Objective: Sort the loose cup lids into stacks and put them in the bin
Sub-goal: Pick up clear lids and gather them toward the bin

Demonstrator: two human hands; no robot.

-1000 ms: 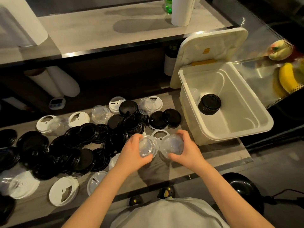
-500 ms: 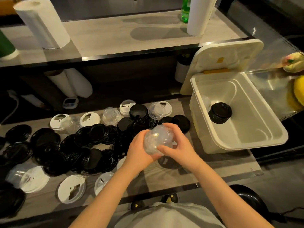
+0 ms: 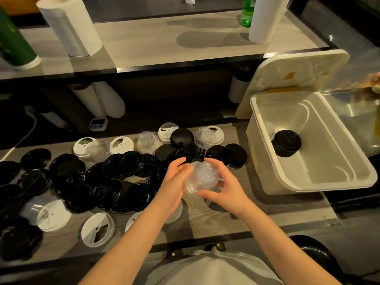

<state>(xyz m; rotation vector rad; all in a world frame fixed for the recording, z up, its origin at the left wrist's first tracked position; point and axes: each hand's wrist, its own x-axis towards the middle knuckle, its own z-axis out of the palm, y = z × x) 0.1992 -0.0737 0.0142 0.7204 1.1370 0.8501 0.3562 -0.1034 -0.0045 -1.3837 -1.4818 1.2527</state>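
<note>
Left hand (image 3: 174,179), right hand (image 3: 224,188), forearms (image 3: 131,239) bare; pale grey shirt (image 3: 213,268); dark shoes (image 3: 169,256), yellow stars (image 3: 174,253).

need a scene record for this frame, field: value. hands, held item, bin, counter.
left hand: cups the clear dome lids from the left
right hand: fingers curled round the same lids
held item: clear dome lids, apparently nested, above the counter
bin: open, cover tilted up behind it
bin contents: one stack of black lids
on counter: loose black lids, white lids, other clear domes, unsorted
</note>
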